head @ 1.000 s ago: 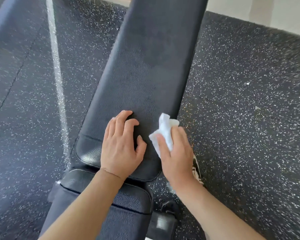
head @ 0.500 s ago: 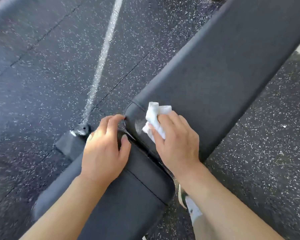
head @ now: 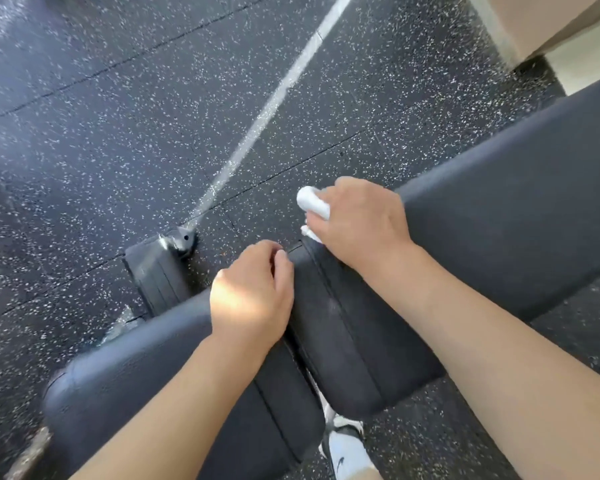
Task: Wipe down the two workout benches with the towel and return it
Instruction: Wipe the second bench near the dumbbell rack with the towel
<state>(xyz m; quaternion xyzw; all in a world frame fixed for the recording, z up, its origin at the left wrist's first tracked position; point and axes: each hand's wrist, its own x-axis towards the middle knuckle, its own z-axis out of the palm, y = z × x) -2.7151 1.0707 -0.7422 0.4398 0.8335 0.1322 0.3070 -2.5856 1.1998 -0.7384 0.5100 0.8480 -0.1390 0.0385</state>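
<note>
Hidden fingers, cropped pads, covered towel

The right hand covers most of the towel; its fingertips curl out of sight over the bench edge, as do the left hand's. The bench runs off frame at 2 edges. The shoe is half hidden.

**A gym floor, seen from above a bench**

A padded black workout bench crosses dark rubber flooring flecked with white, the sort laid in gyms. A painted white line runs across the floor beyond the bench, tile seams show beside it, and a pale wall base stands past the bench's far end.
</note>
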